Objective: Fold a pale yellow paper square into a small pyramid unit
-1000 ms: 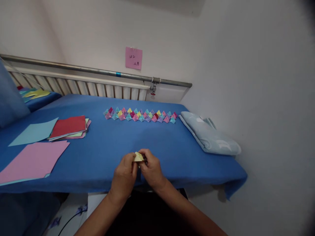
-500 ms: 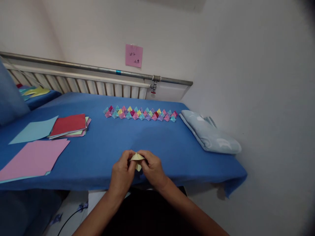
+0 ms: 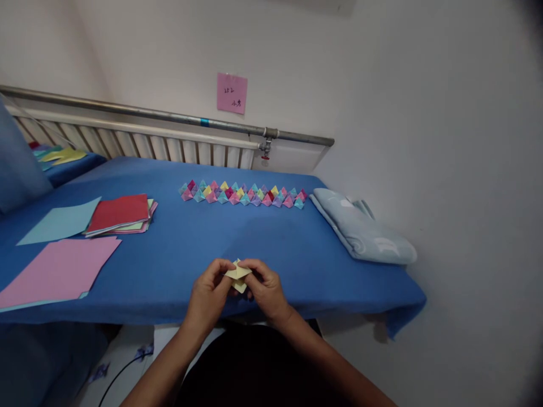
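Observation:
A small piece of pale yellow folded paper (image 3: 238, 274) is held between my two hands, above the front part of the blue-covered table. My left hand (image 3: 211, 287) pinches its left side, thumb below and index finger on top. On the right side, my right hand (image 3: 263, 287) grips it with thumb and fingers. The upper layer shows a pointed, diamond-like shape, with another flap below it. Some fingertips are hidden behind the paper. Farther back lie rows of small folded paper pieces (image 3: 244, 195) in several colours.
Pink sheets (image 3: 61, 268), a light blue sheet (image 3: 61, 220) and a stack topped with red paper (image 3: 119, 213) lie on the blue cloth (image 3: 178, 249) at left. A folded light blue blanket (image 3: 365, 229) rests at right. A radiator (image 3: 169, 148) and pipe stand behind.
The yellow paper has opened out wider and flatter between my hands. My fingers have shifted on its edges, with both hands staying in nearly the same place.

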A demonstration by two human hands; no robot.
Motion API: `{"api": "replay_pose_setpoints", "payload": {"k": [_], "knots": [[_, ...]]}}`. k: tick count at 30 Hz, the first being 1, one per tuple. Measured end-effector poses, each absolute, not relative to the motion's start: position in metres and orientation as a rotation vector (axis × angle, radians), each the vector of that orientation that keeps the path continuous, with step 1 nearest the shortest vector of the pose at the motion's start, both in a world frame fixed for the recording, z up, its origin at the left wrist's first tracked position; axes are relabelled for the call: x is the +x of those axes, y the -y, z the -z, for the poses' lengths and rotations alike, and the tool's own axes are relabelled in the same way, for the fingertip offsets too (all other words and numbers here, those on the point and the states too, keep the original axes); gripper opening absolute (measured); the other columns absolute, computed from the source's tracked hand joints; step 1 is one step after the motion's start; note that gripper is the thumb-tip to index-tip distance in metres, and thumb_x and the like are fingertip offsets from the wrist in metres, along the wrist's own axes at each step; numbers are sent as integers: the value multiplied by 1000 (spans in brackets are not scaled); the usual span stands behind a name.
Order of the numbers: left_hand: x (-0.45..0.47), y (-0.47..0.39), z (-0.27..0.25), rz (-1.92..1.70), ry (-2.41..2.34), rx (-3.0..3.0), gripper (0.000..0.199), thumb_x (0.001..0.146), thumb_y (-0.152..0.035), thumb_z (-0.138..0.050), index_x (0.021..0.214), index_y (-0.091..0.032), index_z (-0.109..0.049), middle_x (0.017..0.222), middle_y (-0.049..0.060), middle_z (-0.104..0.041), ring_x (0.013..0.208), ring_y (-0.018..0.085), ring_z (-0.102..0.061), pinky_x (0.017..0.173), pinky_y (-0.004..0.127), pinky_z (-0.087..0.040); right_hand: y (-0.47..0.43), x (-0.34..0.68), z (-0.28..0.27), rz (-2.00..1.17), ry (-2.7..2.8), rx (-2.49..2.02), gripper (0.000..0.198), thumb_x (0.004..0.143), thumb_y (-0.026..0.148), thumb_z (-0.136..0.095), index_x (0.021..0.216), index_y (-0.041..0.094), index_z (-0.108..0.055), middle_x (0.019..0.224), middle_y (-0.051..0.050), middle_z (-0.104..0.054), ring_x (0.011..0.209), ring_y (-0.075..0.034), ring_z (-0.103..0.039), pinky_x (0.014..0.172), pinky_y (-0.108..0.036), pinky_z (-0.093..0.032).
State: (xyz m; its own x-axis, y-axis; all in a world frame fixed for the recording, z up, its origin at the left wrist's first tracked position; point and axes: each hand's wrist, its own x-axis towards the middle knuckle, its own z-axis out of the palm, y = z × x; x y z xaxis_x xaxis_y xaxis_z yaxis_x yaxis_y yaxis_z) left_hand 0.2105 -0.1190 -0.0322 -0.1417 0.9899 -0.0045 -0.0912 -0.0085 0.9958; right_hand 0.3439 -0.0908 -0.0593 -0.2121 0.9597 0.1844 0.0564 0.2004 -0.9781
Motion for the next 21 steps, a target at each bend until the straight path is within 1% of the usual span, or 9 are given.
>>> {"api": "replay_pose_setpoints", "payload": {"k": [3, 6, 10, 11, 13, 15, 17, 19, 21], "knots": [[208, 120, 28, -1330, -1212, 982, 20, 69, -35, -64, 80, -19, -58, 72, -4, -62, 55, 9, -57, 57, 22, -48, 91, 343, 56, -1332, 1397, -998, 18, 80, 31, -56, 94, 25, -65, 70, 4, -61, 43, -6, -48, 41, -18, -39], [205, 122, 26, -1291, -1227, 928, 21, 67, -33, -65, 81, -19, -60, 68, -4, -63, 55, 10, -58, 58, 22, -46, 92, 342, 51, -1446, 1321, -960, 17, 77, 31, -57, 91, 24, -65, 67, 4, -62, 45, -8, -52, 43, -19, -41], [199, 123, 30, -1310, -1276, 1010, 20, 70, -35, -62, 83, -19, -62, 61, -4, -62, 56, 12, -58, 59, 24, -46, 93, 339, 47, -1608, 1212, -883, 22, 70, 27, -55, 89, 22, -63, 65, 3, -62, 52, -11, -57, 44, -20, -42], [197, 123, 32, -1324, -1300, 1064, 20, 72, -35, -61, 84, -19, -63, 63, -3, -63, 58, 13, -59, 60, 25, -46, 93, 339, 47, -1642, 1187, -864, 22, 67, 25, -55, 88, 22, -63, 66, 3, -62, 53, -11, -58, 44, -20, -43], [194, 124, 36, -1368, -1365, 1200, 17, 75, -34, -58, 83, -21, -66, 76, 0, -66, 67, 14, -61, 65, 27, -48, 92, 338, 47, -1686, 1156, -850, 23, 66, 25, -56, 87, 21, -62, 67, 3, -62, 50, -10, -56, 44, -20, -43], [190, 123, 39, -1419, -1423, 1348, 16, 77, -31, -56, 82, -23, -68, 91, 3, -68, 81, 17, -63, 73, 30, -50, 92, 336, 46, -1691, 1157, -880, 20, 69, 29, -57, 86, 21, -60, 67, 3, -60, 46, -8, -51, 42, -20, -42], [188, 123, 41, -1433, -1440, 1467, 15, 77, -30, -56, 80, -24, -70, 96, 4, -68, 91, 19, -62, 80, 33, -49, 91, 334, 45, -1646, 1179, -940, 18, 72, 34, -58, 85, 21, -57, 64, 5, -58, 43, -7, -48, 40, -18, -40], [187, 123, 40, -1408, -1404, 1480, 16, 77, -30, -57, 82, -23, -70, 94, 4, -68, 91, 20, -63, 82, 35, -49, 91, 331, 45, -1595, 1186, -980, 19, 72, 35, -63, 83, 22, -53, 62, 7, -56, 42, -6, -47, 39, -17, -38], [186, 124, 39, -1350, -1333, 1340, 20, 75, -32, -59, 90, -22, -67, 90, 4, -68, 83, 18, -64, 77, 34, -51, 91, 330, 45, -1577, 1165, -978, 22, 70, 33, -66, 82, 22, -50, 62, 7, -56, 42, -6, -46, 38, -16, -36]]}}
